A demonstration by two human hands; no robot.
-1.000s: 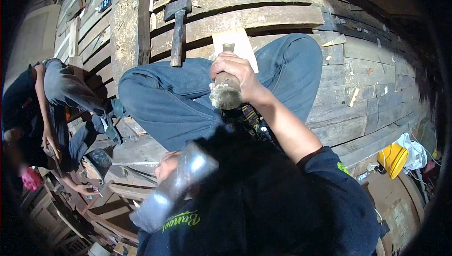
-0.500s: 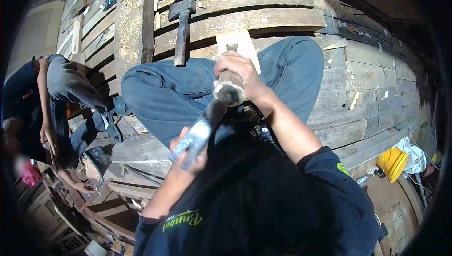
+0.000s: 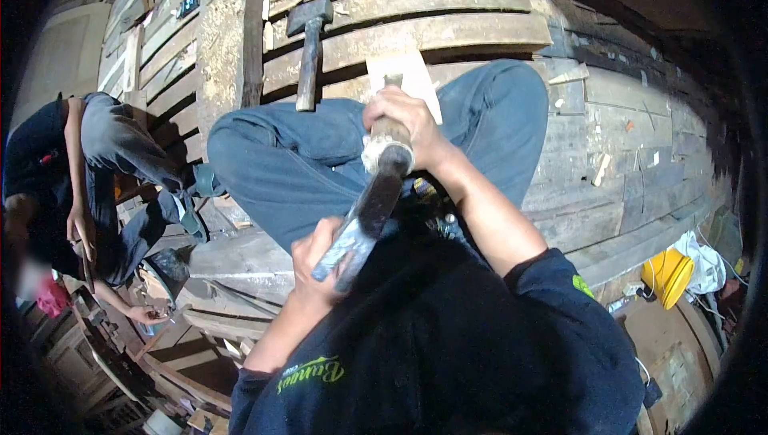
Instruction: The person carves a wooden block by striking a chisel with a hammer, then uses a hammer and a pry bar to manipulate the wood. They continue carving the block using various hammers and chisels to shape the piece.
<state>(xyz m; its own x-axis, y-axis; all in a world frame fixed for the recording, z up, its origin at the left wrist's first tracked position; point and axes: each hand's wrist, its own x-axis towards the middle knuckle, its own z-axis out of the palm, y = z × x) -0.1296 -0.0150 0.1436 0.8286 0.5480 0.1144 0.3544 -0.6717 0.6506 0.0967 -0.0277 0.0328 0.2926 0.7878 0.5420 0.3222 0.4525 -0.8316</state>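
My right hand (image 3: 400, 119) is closed round the wooden handle of a chisel (image 3: 391, 132), whose butt is pale and frayed. The chisel's tip stands over a pale wood board (image 3: 422, 83) lying between my knees. My left hand (image 3: 317, 255) is closed at the lower end of a long, thick metal tool (image 3: 366, 215). Its dark upper end overlaps the chisel's butt in this view, and its exact kind I cannot tell. Beyond my left knee, a hammer (image 3: 310, 15) with a blocky head and wooden handle rests on the slats.
Wooden slats and a thick beam (image 3: 230, 31) strewn with shavings lie ahead. At the left sits another person (image 3: 120, 139), holding something thin. A yellow container (image 3: 667, 278) and a white plastic bag (image 3: 707, 263) are at the right. Wood scraps lie on the plank floor (image 3: 576, 211).
The metal tool has swung, its lower end moving right towards my body, and my left hand has turned with it. My right hand stays round the chisel over the board.
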